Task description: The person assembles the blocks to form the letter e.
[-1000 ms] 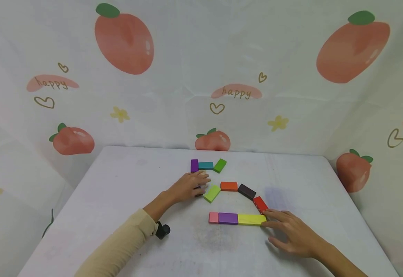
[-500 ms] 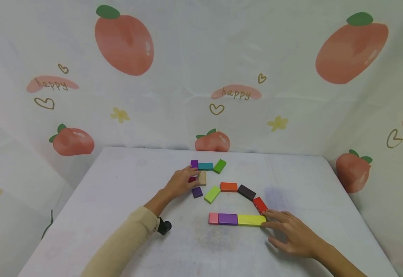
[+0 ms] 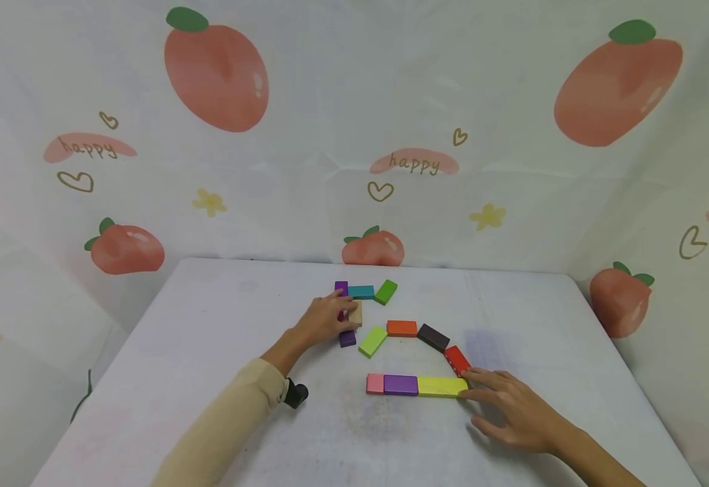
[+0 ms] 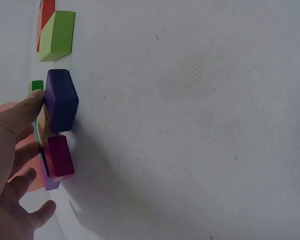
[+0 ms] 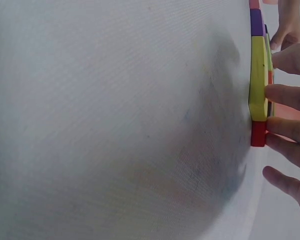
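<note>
My left hand (image 3: 321, 320) reaches over a group of blocks at the table's far middle, fingers spread and thumb apart. Its fingertips lie around a wooden block (image 3: 356, 315), a crimson block (image 4: 61, 156) and a purple block (image 3: 341, 287). In the left wrist view, the thumb touches or nearly touches a dark purple block (image 4: 62, 100); the fingers partly hide the wooden block. My right hand (image 3: 509, 412) lies at the right end of a row, its fingers spread and nearly straight. Its fingertips touch the yellow block (image 3: 442, 387) and the red block (image 3: 456, 360).
A pink block (image 3: 375, 383) and a violet block (image 3: 400, 385) continue the row left of the yellow one. Orange (image 3: 402, 329), black (image 3: 433, 337) and lime (image 3: 373, 341) blocks form an arc. Teal (image 3: 361, 292) and green (image 3: 386, 292) blocks lie behind. A printed cloth hangs beyond the table.
My left hand has drawn back left, uncovering the wooden and dark purple blocks, then shifted slightly right. The crimson block has moved a little right, into line with its neighbours. My right hand stays put.
</note>
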Demonstrator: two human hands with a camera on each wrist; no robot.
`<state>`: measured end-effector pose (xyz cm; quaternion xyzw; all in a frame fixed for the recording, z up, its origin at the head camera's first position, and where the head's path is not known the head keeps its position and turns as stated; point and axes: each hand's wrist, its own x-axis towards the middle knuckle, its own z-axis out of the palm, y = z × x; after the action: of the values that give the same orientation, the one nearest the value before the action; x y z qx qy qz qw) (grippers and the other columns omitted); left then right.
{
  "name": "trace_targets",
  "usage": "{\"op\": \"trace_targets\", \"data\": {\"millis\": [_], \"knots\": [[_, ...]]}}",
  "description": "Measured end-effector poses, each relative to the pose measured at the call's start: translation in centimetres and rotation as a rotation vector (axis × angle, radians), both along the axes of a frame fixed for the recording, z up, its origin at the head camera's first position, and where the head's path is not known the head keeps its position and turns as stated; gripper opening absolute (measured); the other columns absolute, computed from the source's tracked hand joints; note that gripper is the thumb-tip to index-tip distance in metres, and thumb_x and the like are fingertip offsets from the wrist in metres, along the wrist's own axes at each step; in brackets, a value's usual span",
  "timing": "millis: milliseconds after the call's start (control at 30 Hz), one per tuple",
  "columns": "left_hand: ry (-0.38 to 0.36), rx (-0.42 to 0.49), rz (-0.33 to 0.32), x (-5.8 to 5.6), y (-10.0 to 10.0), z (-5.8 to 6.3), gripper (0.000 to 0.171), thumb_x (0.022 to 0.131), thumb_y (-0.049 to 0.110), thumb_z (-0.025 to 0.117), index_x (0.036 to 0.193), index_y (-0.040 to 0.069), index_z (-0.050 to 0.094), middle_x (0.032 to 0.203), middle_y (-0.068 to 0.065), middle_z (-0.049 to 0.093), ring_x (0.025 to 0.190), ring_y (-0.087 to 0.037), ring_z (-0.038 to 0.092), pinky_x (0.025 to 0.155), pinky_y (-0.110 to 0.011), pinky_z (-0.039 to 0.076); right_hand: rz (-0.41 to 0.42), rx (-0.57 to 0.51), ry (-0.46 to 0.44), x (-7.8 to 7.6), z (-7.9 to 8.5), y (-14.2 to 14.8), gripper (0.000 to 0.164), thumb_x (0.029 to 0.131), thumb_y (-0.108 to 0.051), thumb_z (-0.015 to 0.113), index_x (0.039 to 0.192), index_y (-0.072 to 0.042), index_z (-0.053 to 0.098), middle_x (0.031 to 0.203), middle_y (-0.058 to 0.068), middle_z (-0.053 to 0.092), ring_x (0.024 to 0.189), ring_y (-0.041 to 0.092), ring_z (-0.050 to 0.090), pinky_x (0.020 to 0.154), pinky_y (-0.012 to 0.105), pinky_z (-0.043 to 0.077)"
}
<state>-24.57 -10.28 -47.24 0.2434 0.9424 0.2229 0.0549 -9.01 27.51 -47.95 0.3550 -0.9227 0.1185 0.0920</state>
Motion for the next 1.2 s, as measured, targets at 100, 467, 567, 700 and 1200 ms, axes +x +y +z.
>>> {"op": "trace_targets", "data": {"millis": [100,467,567,700,1200], "knots": [[-0.004,0.001,0.005,-0.2,0.1,0.0,0.052,0.089,0.034,0.076,0.134,0.011,0.064,0.140,-0.011,0.058,0.144,-0.037,0.034,0.111,-0.058,0.033,0.000,-0.001,0.002,0.0,0.0,0.0,0.035,0.075,-0.031,0.083,0.109,-0.030,0.075,0.130,0.002,0.064,0.118,0.022,0.059,0.087,0.051,0.054],[-0.023,-0.012,0.031,-1.1,0.9,0.9,0.048,0.083,0.030,0.082,0.124,0.010,0.070,0.115,-0.008,0.068,0.103,-0.024,0.057,0.093,-0.049,0.047,0.009,0.000,0.014,0.0,0.0,0.0,0.035,0.075,-0.031,0.083,0.109,-0.029,0.075,0.130,0.002,0.064,0.119,0.022,0.059,0.087,0.051,0.053],[-0.031,-0.034,0.049,-1.2,1.1,1.1,0.051,0.081,0.031,0.083,0.127,0.012,0.069,0.115,-0.007,0.068,0.100,-0.021,0.057,0.093,-0.047,0.047,0.006,0.007,0.004,0.0,0.0,0.0,0.035,0.076,-0.033,0.083,0.110,-0.029,0.075,0.131,0.001,0.064,0.119,0.022,0.059,0.087,0.051,0.054],[-0.035,-0.017,0.058,-1.2,1.3,1.3,0.057,0.080,0.029,0.085,0.130,0.010,0.067,0.113,-0.007,0.069,0.095,-0.020,0.056,0.088,-0.043,0.049,0.007,0.007,0.003,-0.1,0.0,0.0,0.035,0.075,-0.033,0.083,0.109,-0.029,0.075,0.130,0.001,0.064,0.118,0.022,0.059,0.087,0.051,0.054],[-0.102,0.033,0.069,-0.6,0.5,1.4,0.064,0.080,0.023,0.084,0.137,0.007,0.061,0.123,-0.009,0.066,0.112,-0.025,0.057,0.098,-0.047,0.048,0.030,-0.013,0.035,0.0,-0.2,0.1,0.037,0.075,-0.031,0.083,0.110,-0.028,0.074,0.131,0.003,0.064,0.120,0.023,0.058,0.087,0.050,0.053]]}}
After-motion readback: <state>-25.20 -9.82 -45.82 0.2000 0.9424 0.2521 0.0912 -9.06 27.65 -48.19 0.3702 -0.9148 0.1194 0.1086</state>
